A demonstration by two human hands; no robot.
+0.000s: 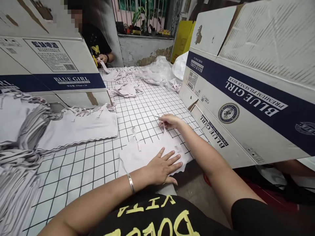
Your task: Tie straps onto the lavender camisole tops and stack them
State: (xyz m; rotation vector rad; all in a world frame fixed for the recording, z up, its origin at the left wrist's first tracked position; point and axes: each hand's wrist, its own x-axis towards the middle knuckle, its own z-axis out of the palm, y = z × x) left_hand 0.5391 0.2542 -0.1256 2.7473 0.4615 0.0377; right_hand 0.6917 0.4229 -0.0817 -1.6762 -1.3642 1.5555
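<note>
A pale pink strappy top (137, 159), like a camisole, lies spread on the grid-patterned tabletop in front of me. My left hand (163, 167) rests flat on its right part, fingers spread. Beyond it, my right hand (169, 121) is closed in a pinch, with the top's right strap (164, 129) running up into the fingers. A thin, pale pointed tip (157, 116) sticks out to the left of these fingers; its kind cannot be made out. The left strap (134, 132) lies loose on the table.
Stacked pale tops (81, 126) fill the left side. Cartons stand left (71, 80) and right (246, 98), the right one close to my arm. Loose tops (126, 89) and clear plastic (159, 67) lie at the back. Across the table, another person's hand (102, 59) holds fabric beside yellow-handled scissors.
</note>
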